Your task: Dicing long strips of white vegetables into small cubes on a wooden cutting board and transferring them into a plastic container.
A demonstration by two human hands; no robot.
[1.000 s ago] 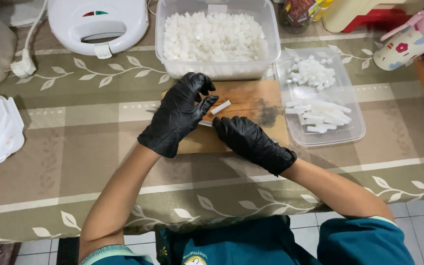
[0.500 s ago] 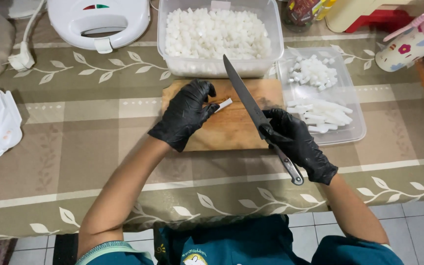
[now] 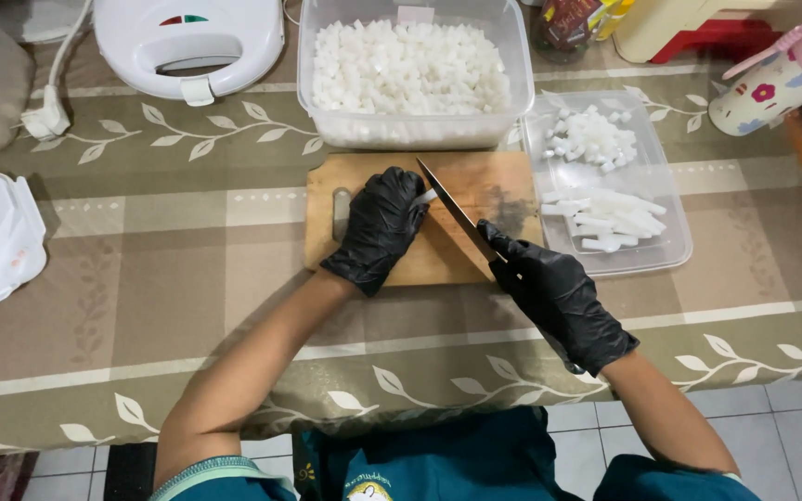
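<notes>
We wear glossy black gloves on our left hand [image 3: 381,229] and right hand [image 3: 557,299]. Our forearms are bare. Our top is teal.

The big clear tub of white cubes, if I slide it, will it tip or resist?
The tub looks heaped to the rim, so it is probably heavy and slow to slide on the tablecloth. Its broad, low shape makes tipping unlikely. The thin plastic walls may flex if squeezed.
</notes>
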